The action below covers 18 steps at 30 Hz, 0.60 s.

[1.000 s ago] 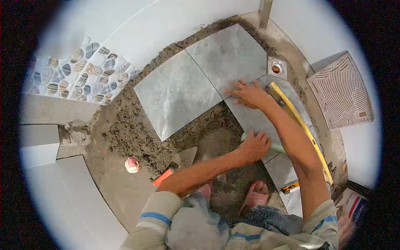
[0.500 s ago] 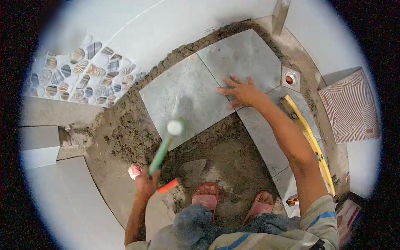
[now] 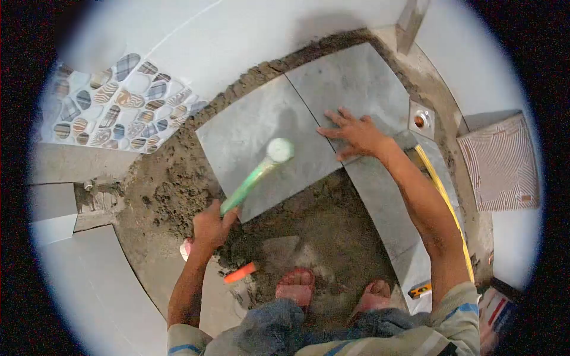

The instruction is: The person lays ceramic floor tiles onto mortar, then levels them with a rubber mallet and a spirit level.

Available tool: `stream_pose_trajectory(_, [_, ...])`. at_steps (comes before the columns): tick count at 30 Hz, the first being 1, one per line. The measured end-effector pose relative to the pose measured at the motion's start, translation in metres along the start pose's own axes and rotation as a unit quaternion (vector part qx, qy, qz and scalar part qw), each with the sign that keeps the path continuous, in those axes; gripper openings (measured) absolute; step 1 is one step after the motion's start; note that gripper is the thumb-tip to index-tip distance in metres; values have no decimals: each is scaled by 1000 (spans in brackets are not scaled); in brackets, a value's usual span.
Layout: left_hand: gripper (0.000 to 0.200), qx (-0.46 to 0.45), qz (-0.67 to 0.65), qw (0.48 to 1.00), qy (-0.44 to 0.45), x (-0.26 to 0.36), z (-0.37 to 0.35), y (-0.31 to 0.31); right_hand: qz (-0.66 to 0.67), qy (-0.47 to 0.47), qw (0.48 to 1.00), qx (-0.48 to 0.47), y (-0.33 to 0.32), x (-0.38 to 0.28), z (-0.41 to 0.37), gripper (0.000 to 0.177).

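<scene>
My left hand [image 3: 211, 225] is wrapped round the green handle of a mallet [image 3: 279, 151]. Its round white head hangs over the left grey floor tile [image 3: 231, 142], slightly blurred. With fingers spread, my right hand [image 3: 356, 135] rests at the joint between that tile and the back grey tile [image 3: 350, 74]. A third grey tile [image 3: 377, 202] runs toward me beneath my right forearm. Bare wet mortar [image 3: 323, 219] lies in front of the left tile. Below my left hand is a trowel with an orange handle [image 3: 240, 272], its blade in the mortar.
A square floor drain [image 3: 420, 121] sits right of the back tile. Along the right runs a yellow spirit level [image 3: 442, 190]. A tile with ridged adhesive [image 3: 502, 160] leans at the right wall. Pebble-patterned tiling [image 3: 119, 107] covers the left wall. My sandalled feet [image 3: 295, 288] stand on the mortar.
The mallet and my left hand have moved up and to the right, farther over the left tile. My right hand stays spread at the joint; the view has shifted slightly.
</scene>
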<state>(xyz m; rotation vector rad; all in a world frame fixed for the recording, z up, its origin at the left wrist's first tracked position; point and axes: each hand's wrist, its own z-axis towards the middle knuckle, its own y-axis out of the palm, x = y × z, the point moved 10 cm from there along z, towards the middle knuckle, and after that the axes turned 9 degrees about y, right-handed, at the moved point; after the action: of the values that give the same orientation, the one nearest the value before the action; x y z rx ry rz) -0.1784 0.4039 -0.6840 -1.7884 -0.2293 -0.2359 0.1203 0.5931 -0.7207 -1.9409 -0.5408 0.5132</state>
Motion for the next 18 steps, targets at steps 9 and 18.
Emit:
stream_pose_trajectory(9, [54, -36, -28, 999, -11, 6, 20, 18, -1, -9, 1000, 9, 0, -1, 4, 90])
stream_pose_trajectory(18, [55, 76, -27, 996, -27, -9, 44, -2, -5, 58, 998, -39, -19, 1, 51, 113])
